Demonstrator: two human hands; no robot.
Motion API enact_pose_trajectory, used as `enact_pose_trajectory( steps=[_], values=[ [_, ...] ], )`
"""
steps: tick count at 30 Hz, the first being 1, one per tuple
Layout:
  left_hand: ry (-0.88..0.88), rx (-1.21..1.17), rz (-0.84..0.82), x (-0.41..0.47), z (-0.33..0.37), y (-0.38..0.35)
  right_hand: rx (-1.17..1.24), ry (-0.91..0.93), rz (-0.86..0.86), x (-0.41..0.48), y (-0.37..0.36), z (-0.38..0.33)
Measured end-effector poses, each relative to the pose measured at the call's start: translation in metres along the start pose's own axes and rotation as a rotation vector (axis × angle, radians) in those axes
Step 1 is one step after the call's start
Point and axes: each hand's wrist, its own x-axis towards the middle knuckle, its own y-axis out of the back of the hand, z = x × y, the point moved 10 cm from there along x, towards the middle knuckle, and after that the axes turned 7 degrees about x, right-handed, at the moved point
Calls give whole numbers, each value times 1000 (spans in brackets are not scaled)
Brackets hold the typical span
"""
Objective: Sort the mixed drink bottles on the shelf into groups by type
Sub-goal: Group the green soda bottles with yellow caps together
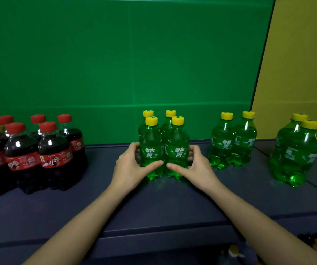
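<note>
Green backdrop (115, 54): hung behind the shelf, fills most of the view; yellow panel (297, 64) seen at R edge.
Dark blue shelf (153, 203): all bottles are stood on it, upright.
Cola group (54, 148): red caps, red labels, dark drink; packed tight at far L, at least 6 counted, some cut by the frame edge.
Green quad (152, 150): 4 green bottles w/ yellow caps, 2 front + 2 behind, touching; set at centre, well apart from the cola.
Green pair (232, 142): side by side, touching, R of the quad.
Far pair (297, 152): one behind the other, near the shelf's R end.
L hand (130, 167): wrapped on the quad's L side, fingers curled round the back, thumb laid across the front-L bottle.
R hand (195, 167): mirrored on the R side, thumb across the front-R bottle; thumb tips close, not touching.
</note>
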Motion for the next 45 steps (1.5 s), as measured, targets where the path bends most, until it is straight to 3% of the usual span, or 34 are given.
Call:
enact_pose_trajectory(
  steps=[2,4,8,12,16,21,27,30,45],
  values=[
    [-2,-1,-9,-6,2,4,20,-3,-13,-5,5,-3],
    [-44,5,88,-13,7,21,35,7,27,-10,20,-6],
    [-395,74,287,-32,51,54,68,72,242,-24,77,-2],
    [-632,49,218,-57,99,36,71,60,456,-37,136,27],
    [-698,101,41,-66,138,-14,43,-6,356,-22,159,57],
    [-555,143,-142,-55,157,-87,36,-30,197,-3,165,80],
    [-151,125,-225,-11,154,-147,46,-51,53,17,151,99],
    [2,64,-173,4,144,-160,75,-70,31,23,149,106],
    [165,129,-7,21,113,-149,72,0,-2,39,122,96]
  ],
)
